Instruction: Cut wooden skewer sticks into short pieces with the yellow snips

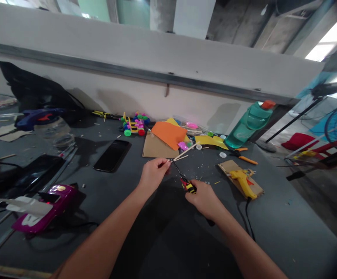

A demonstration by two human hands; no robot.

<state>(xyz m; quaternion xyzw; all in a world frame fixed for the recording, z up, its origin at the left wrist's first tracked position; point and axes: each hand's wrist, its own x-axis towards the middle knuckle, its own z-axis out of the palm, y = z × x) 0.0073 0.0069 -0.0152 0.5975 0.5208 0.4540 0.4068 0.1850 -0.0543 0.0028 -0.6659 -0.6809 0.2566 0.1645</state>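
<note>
My left hand (153, 172) is closed in a pinch above the dark table. Two thin pale wooden sticks (186, 151) spread out to the right from its fingertips. My right hand (206, 197) is wrapped round a long, thin tool (189, 186) with a yellow, black and red handle. The tool's dark narrow shaft slants up to the left, and its tip meets the sticks' near ends beside my left fingertips. Its exact kind is too small to make out, and my fingers hide part of the handle.
Behind the hands lie cardboard (157, 148), orange paper (170, 133) and a small colourful wheeled toy (133, 126). To the right are a yellow glue gun (242, 180), orange-handled pliers (245, 157) and a green bottle (248, 126). A black phone (112, 155) and purple power strip (46, 209) are leftward.
</note>
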